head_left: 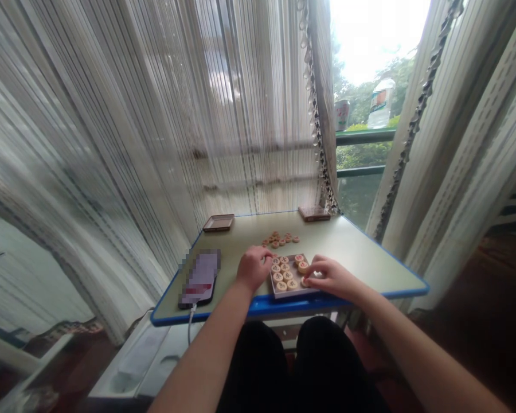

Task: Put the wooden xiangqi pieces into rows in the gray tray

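Note:
A shallow box (294, 294) near the table's front edge holds several round wooden pieces with characters on them, two columns at its left and a few at its right. My right hand (327, 275) reaches over the box's right side, thumb and fingertips pinched on a round piece (304, 281) at the lower right. At the box's upper left corner is my left hand (255, 265), its fingers bent together; whatever lies between the fingertips is too small to make out. Beyond the box, more round pieces (276, 244) lie loose on the table.
A phone (200, 278) with a white cable lies at the left of the blue-edged table (361, 246). An open tray (219, 222) sits at the back left, a flat brown box (314, 214) at the back right. Curtains hang behind.

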Available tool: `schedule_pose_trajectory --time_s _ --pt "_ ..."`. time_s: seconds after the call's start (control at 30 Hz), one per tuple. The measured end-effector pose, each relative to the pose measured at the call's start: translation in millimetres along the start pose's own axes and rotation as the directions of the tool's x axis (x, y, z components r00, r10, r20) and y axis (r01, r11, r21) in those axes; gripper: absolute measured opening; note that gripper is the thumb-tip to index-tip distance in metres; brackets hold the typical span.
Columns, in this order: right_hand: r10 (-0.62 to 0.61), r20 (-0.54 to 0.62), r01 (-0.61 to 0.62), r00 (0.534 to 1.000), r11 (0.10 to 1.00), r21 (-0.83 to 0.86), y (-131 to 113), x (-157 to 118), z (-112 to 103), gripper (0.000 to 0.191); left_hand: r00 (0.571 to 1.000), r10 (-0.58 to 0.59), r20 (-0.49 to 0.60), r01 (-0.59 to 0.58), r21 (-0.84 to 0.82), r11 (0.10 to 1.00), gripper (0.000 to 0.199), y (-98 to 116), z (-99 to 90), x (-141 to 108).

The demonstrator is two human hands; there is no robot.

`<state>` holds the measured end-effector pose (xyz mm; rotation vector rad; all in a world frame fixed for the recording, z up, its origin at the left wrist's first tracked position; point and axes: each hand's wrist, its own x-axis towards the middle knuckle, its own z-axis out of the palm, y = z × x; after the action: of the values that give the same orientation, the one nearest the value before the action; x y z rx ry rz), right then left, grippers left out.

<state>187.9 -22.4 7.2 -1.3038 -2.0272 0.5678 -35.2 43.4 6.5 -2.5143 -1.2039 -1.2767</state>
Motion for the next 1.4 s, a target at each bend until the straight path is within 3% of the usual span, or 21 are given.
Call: schedule_pose_trajectory --time_s 0.3,1.4 --pt "0.056 0.091 -0.056 0.994 0.998 0.001 0 7 -2 0.017 0.993 -0.002 -0.121 0.004 0.017 1.000 0.017 -2 -2.0 0" --pt "0.032 0.011 -0.032 0.999 0.999 0.037 7 5 -2 0.014 0.998 -0.066 -0.010 0.067 0.050 0.997 0.018 2 -1.7 2"
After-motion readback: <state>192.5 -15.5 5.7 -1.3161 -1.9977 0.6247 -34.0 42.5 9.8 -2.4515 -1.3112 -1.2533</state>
